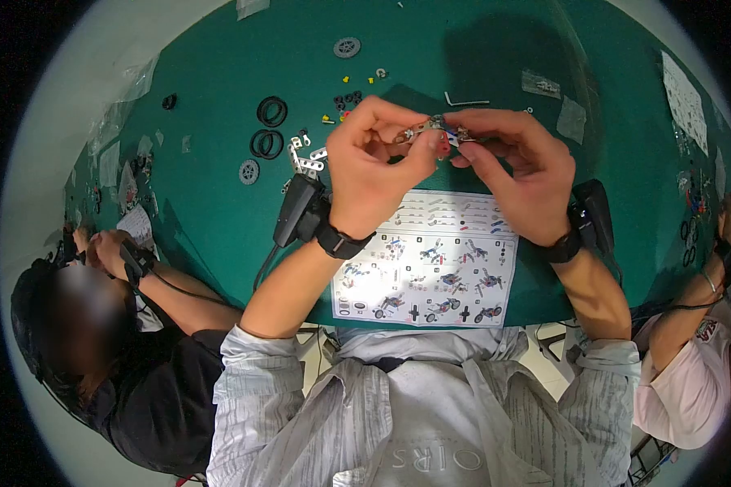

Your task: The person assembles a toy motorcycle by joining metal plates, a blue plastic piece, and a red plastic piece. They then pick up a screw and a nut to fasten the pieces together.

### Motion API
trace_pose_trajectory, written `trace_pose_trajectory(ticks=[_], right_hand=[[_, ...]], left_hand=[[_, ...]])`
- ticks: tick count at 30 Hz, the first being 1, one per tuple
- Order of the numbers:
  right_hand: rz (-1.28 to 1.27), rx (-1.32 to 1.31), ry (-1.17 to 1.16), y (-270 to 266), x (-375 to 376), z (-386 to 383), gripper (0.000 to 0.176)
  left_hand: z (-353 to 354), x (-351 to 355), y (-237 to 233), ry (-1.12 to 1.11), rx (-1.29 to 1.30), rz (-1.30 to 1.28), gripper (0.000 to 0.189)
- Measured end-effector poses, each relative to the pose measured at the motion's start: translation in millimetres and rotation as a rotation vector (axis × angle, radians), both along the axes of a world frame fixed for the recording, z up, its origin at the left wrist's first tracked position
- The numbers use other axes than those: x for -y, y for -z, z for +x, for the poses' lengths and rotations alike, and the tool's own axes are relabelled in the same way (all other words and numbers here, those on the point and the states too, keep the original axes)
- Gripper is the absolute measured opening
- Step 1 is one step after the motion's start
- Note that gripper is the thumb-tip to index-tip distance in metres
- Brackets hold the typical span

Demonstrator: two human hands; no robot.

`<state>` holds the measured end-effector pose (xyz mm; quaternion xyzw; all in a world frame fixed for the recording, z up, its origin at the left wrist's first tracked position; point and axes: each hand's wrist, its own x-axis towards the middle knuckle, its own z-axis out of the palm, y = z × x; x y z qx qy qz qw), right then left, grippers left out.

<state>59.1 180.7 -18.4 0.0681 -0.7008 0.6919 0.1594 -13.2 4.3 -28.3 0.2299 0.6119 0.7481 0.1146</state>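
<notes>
My left hand (378,166) and my right hand (516,166) are raised together above the green table (479,49). Both pinch a small metal model assembly (432,129) of perforated strips with blue and red bits. The left fingers grip its left end, the right fingers its right end. Under my hands lies a printed instruction sheet (430,268) with pictures of build steps. Each wrist carries a black band with a black device.
Loose parts lie at the back left: black rubber tyres (270,123), grey wheels (347,47), perforated metal strips (307,156), small yellow and black pieces (345,99). An Allen key (463,101) lies behind my hands. One person works at the left (110,252), another at the right (707,292).
</notes>
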Motion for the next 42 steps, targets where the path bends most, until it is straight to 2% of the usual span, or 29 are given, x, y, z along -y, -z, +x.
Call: trace_pose_trajectory(ticks=[5,7,11,14,19,22,32,42], right_hand=[[-0.185,0.076,-0.066,-1.3,-0.7,-1.2,0.030],[-0.228,0.096,-0.074,0.0,-2.0,-2.0,0.029],[-0.236,0.104,-0.092,2.9,-9.0,-6.4,0.026],[-0.255,0.112,-0.096,4.2,-10.9,-7.8,0.023],[-0.221,0.130,-0.103,2.8,-15.5,-9.3,0.020],[-0.328,0.144,-0.140,3.1,-15.7,-10.6,0.020],[-0.262,0.150,-0.162,4.6,-18.9,-12.2,0.019],[-0.306,0.141,-0.161,6.6,-19.4,-12.1,0.018]], left_hand=[[-0.8,-2.2,1.6,-0.091,-0.077,-0.018,0.017],[-0.6,-1.0,-0.9,-0.063,-0.028,-0.024,0.019],[-2.0,1.5,1.7,-0.025,-0.112,-0.140,0.021],[0.0,1.3,-0.8,-0.014,-0.080,-0.156,0.024],[-0.6,-0.6,-0.3,-0.014,-0.076,-0.125,0.022],[-0.5,-1.2,-0.7,-0.013,-0.055,-0.109,0.021],[0.6,-2.6,-3.4,-0.002,0.091,-0.081,0.019],[0.2,-2.5,-2.1,0.020,0.092,-0.066,0.020]])
